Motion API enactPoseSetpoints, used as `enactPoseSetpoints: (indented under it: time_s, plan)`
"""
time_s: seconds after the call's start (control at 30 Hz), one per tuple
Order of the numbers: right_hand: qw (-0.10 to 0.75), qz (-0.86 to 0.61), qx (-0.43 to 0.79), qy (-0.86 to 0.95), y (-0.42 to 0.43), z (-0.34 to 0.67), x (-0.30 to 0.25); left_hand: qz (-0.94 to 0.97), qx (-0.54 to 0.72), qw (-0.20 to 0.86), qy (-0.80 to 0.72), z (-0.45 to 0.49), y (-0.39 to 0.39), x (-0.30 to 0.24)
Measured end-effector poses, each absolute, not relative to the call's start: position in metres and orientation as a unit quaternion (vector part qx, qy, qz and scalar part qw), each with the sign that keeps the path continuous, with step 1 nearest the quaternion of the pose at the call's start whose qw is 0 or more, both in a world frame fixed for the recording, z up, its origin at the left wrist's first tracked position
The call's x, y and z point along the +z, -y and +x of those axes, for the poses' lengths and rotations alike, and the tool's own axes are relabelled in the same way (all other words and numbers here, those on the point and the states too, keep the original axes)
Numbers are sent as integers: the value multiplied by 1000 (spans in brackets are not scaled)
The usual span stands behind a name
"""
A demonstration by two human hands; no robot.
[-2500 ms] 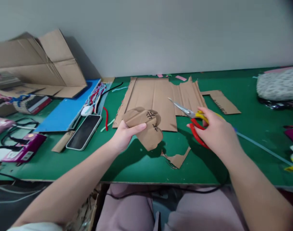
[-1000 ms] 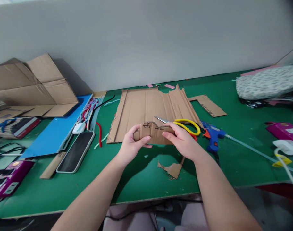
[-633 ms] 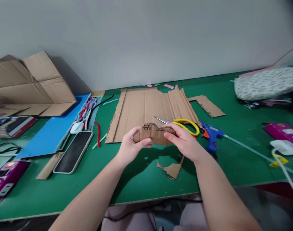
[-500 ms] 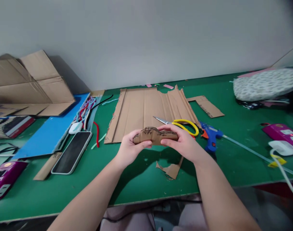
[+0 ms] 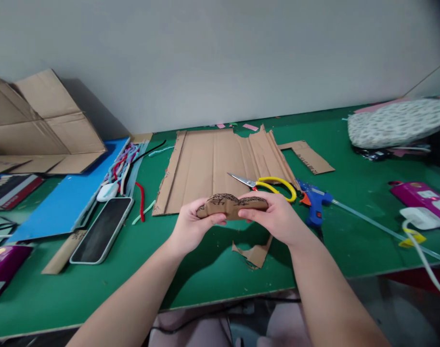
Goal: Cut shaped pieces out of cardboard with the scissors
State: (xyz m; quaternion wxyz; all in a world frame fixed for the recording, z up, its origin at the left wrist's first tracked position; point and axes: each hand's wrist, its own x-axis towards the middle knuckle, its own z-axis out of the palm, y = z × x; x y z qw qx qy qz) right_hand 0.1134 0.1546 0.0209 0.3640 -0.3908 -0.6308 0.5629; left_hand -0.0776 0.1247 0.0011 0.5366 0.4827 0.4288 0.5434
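Note:
A small cut cardboard piece with a curved, bumpy upper edge and black writing is held above the table's front half. My left hand pinches its left end, thumb on the near face. At the other end my right hand grips it the same way; the fingers behind the piece are partly hidden. Just beyond lie yellow-handled scissors, blades resting on a large cardboard sheet. A ragged cardboard scrap lies on the table below my hands.
On the right are a blue glue gun with a long glue stick, an L-shaped cardboard strip and a purple power strip. A phone, pipe cleaners, a blue sheet and folded cardboard occupy the left.
My view has shifted slightly, so most things sit a little further left. Both hands keep their grip on the cardboard piece, which is tilted slightly differently.

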Motion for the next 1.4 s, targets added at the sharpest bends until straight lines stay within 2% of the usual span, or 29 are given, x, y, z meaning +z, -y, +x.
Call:
enactPoseSetpoints:
  time_s: [0.33, 0.73, 1.23, 1.4]
  plan:
    - [349, -411, 648, 538, -155, 108, 26, 462, 545, 541, -444, -72, -123, 0]
    - [369, -414, 614, 561, -155, 105, 20, 477, 572, 505, -437, -73, -121, 0]
    - [334, -377, 609, 612, -148, 111, 37, 503, 563, 483, -444, -74, -118, 3]
    - [354, -369, 607, 608, -150, 110, 27, 519, 560, 481, -430, -74, -120, 0]
